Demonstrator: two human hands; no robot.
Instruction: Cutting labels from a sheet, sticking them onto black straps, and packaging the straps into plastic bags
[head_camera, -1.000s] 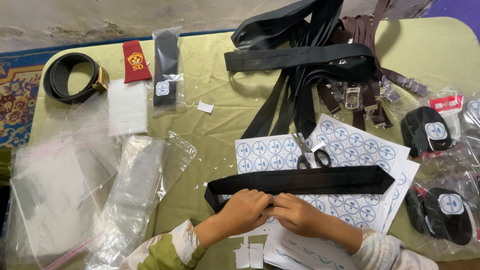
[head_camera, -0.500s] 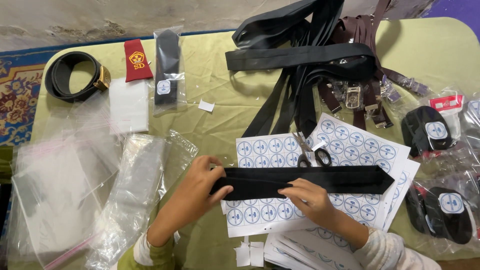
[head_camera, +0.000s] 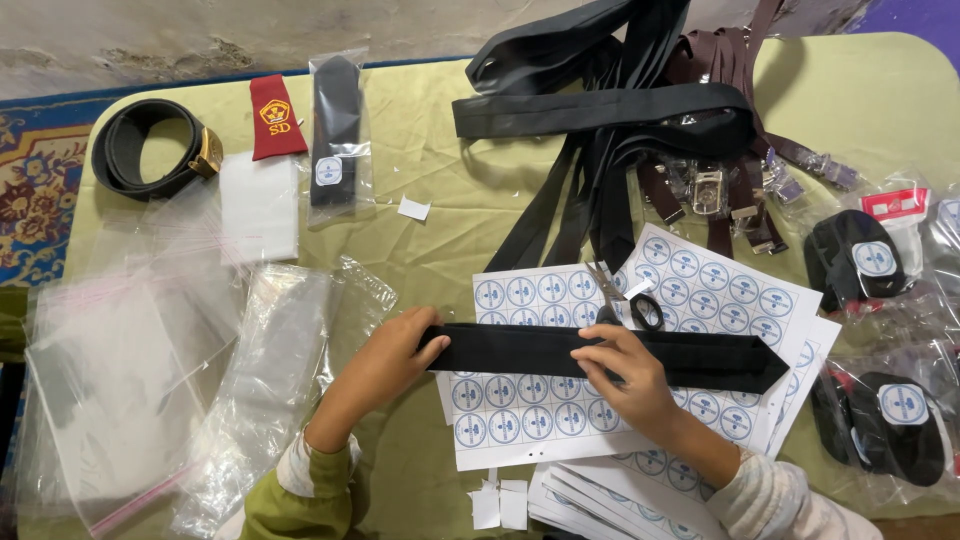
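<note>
Soft, even daylight, faint shadows, sharp focus, glare on plastic bags (head_camera: 270, 370).

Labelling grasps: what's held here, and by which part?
A folded black necktie: left hand grips its blunt end, right hand presses its middle against the sticker sheets.

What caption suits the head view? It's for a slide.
Both hands, left and right, press a black necktie flat over sticker sheets.

Black necktie (head_camera: 600, 352) lies flat, apparently folded, across sticker sheets (head_camera: 720, 290).
</note>
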